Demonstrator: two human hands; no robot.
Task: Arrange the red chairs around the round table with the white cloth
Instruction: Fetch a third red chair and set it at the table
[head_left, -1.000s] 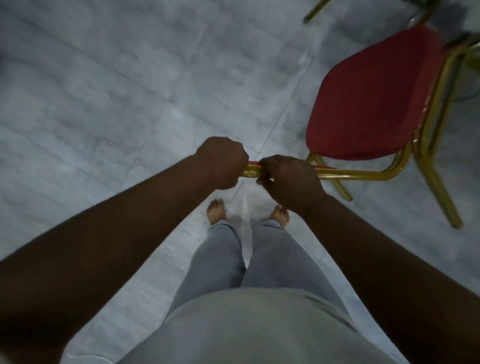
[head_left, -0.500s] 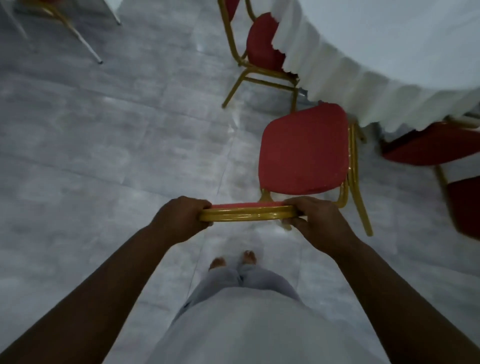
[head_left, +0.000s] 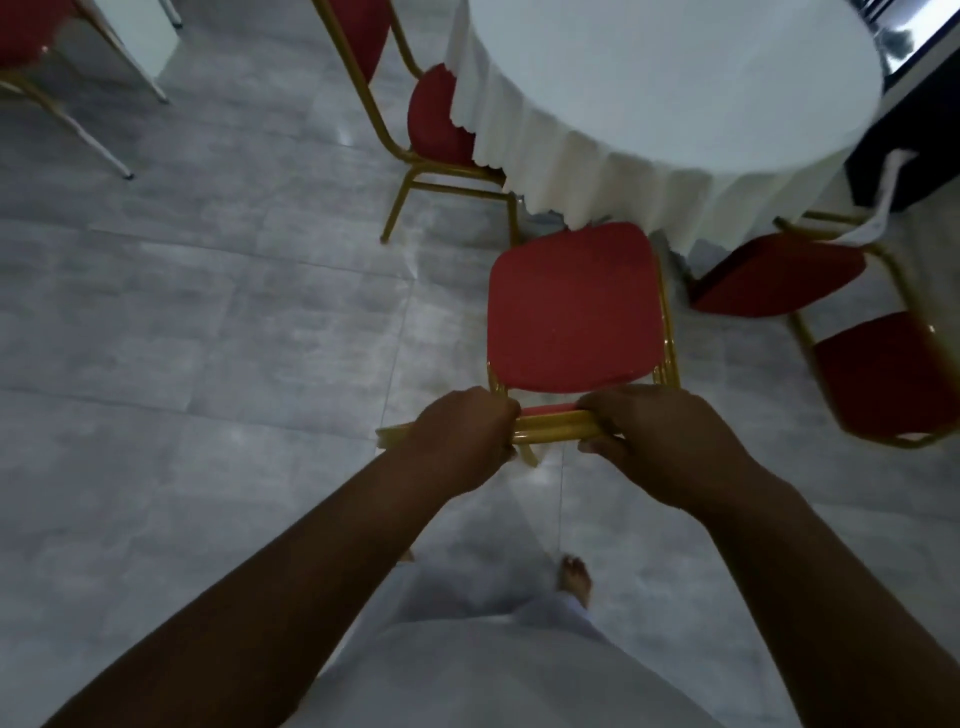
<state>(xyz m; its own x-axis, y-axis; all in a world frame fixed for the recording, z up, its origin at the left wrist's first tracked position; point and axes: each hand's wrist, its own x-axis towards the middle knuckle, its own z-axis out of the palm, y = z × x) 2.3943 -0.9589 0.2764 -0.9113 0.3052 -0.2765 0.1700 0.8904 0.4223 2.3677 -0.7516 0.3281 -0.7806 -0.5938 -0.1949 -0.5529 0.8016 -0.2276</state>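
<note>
A red chair with a gold frame stands in front of me, its seat facing the round table with the white cloth. The seat's far edge sits just under the hanging cloth. My left hand and my right hand both grip the gold top rail of its backrest, close together. A second red chair stands at the table's left side, partly under the cloth. A third red chair stands at the right, turned at an angle.
Grey tiled floor spreads out to the left. Another red chair and a white-clothed table edge sit at the top left. A dark panel stands at the right edge. My bare foot is below the chair.
The chair in my hands has gone from open floor toward the table, its seat now reaching the cloth's edge. My hands have slid closer together on the rail and my view has lifted.
</note>
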